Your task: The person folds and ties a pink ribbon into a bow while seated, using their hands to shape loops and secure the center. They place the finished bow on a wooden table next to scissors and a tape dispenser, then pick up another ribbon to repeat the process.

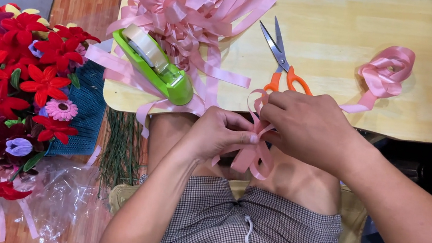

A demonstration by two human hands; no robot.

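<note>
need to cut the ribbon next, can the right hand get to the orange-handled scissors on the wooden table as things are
Probably yes. The orange-handled scissors lie on the light wooden table just beyond the right hand, with nothing between. But both it and the left hand are pinching the pink ribbon bow, so it must let go first.

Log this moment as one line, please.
left hand: pinching pink ribbon bow | right hand: gripping bow loops | scissors, tape dispenser: idle on table

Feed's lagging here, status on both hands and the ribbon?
Left hand and right hand both pinching the pink ribbon bow over the lap. Scissors and tape dispenser on the table, apart.
</note>
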